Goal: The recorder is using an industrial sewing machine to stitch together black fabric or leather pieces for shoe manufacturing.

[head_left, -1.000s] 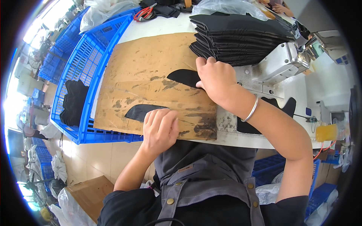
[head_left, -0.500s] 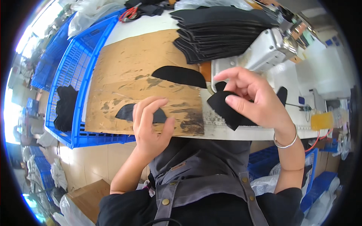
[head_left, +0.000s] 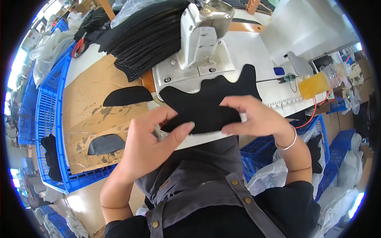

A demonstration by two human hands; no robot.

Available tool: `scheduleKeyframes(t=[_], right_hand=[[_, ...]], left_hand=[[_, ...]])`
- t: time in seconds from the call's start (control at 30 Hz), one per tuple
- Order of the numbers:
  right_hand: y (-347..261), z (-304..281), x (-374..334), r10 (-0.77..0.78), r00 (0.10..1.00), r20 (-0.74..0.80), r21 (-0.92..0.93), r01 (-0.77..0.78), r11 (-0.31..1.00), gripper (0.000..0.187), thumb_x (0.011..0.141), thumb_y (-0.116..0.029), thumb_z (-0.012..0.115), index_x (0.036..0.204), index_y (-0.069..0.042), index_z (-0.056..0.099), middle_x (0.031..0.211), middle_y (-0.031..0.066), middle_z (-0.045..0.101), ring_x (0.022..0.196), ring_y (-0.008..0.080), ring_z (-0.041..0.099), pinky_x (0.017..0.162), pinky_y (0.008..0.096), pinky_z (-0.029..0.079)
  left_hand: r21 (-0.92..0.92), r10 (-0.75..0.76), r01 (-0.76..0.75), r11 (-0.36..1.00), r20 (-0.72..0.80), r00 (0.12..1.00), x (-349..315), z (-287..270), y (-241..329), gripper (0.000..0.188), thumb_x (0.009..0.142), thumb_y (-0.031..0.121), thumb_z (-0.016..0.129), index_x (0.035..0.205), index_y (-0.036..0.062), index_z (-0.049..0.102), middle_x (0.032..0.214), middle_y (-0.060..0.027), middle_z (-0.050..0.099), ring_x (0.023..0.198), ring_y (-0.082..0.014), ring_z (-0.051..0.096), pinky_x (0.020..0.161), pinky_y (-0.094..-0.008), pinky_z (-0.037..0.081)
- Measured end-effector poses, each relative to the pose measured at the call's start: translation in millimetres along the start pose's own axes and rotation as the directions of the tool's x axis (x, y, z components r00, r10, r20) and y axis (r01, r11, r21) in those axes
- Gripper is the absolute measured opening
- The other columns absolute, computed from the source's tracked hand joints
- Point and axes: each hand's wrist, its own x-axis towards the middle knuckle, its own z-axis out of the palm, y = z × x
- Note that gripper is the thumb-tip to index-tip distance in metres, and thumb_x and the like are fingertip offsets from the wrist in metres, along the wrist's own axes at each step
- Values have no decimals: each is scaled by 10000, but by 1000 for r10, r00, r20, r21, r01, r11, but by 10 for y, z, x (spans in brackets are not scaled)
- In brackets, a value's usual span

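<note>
My left hand [head_left: 152,139] and my right hand [head_left: 256,117] pinch the two ends of a black half-moon fabric piece [head_left: 204,121] between thumbs and fingers. It lies over, or just above, the near part of a larger black fabric piece [head_left: 212,93] with a wavy, pointed outline. Whether the fingers also grip the larger piece is hidden. Behind them stands a white sewing machine [head_left: 204,43]. To the left, another black half-moon piece [head_left: 127,96] and a dark grey one [head_left: 105,144] rest on a stained brown board [head_left: 85,119].
A tall stack of black fabric pieces [head_left: 147,35] sits left of the machine. Beside the table is a blue crate [head_left: 73,180] with black pieces [head_left: 50,158] in it. At right are a bottle of orange liquid [head_left: 315,85] and a ruler strip [head_left: 283,102]. Red-handled scissors [head_left: 79,45] lie far left.
My left hand has come from over the board to grasp the half-moon piece's left end. The black pieces at my right hand are now spread out. The view has swung right.
</note>
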Motion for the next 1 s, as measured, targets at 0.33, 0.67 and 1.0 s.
scheduleKeyframes(t=[0.33,0.67,1.0], right_hand=[[312,-434,-13,336,940,-63,-45,-339,940,338,787,-181,779,902,47,557,611,-23,449,595,34,569,482,217,402],[456,-381,-19,216,967,-135,-303,-248,920,394,717,-222,813,821,31,529,610,18,428,581,62,372,514,260,335],[495,-340,-19,134,981,-141,-377,-178,909,412,683,-233,813,876,45,577,651,145,503,571,172,428,556,307,389]], left_hand=[[265,-125,116,957,15,992,301,551,-464,375,786,226,751,676,-2,474,521,-79,416,465,-179,361,467,-331,340],[453,-216,176,874,39,976,312,668,-430,456,775,359,753,610,25,491,503,-110,498,474,-307,510,478,-388,394],[471,-230,173,865,65,971,316,663,-420,437,760,348,762,619,30,499,515,-101,506,484,-298,523,480,-389,396]])
